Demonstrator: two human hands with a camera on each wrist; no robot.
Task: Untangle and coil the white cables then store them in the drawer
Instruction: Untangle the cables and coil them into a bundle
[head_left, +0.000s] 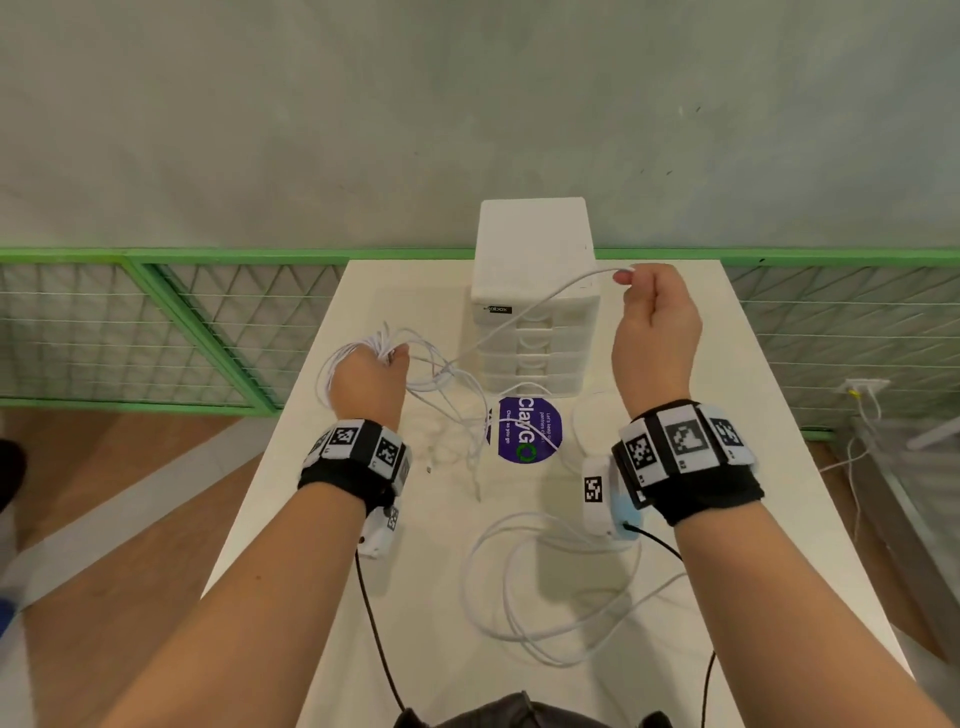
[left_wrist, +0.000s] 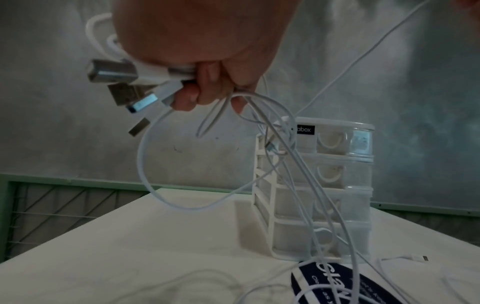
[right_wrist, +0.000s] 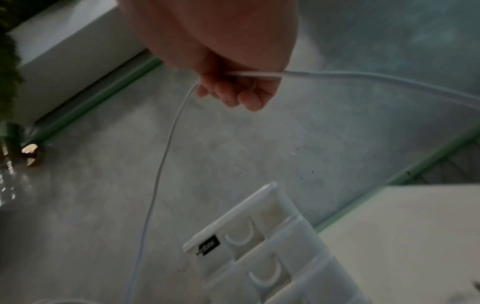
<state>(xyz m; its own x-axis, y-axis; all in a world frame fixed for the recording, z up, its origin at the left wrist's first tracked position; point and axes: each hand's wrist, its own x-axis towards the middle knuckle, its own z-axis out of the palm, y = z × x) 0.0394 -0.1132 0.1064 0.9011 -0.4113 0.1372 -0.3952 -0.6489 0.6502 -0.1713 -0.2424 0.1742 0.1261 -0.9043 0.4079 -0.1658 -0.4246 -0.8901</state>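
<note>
Setting: grey plastered wall (head_left: 467, 104) and green mesh fencing (head_left: 156, 332) are seen behind a white desk (head_left: 332, 597).
Drawer unit: a white stack of drawers (head_left: 535, 332) is stood upright at the far middle of the desk; all drawers visible are pushed in.
Left hand: the left hand (head_left: 371, 382) is raised above the desk's left part; its grip is closed round a bundle of white cables (left_wrist: 166, 164), with several metal plugs (left_wrist: 122, 90) protruding beside the fingers (left_wrist: 205, 88) in the left wrist view.
Hanging strands: loops and loose lengths are draped from that fist down to the desk, beside the drawer unit.
Right hand: the right hand (head_left: 654, 332) is held up in front of the drawer unit; one single cable strand (right_wrist: 166, 156) is pinched in its grip and is stretched across to the left hand's bundle.
Desk items: a loose coil of white cable (head_left: 545, 582) is laid on the near part of the desk; a round purple sticker (head_left: 527, 428) is fixed just before the drawer unit, crossed by strands.
</note>
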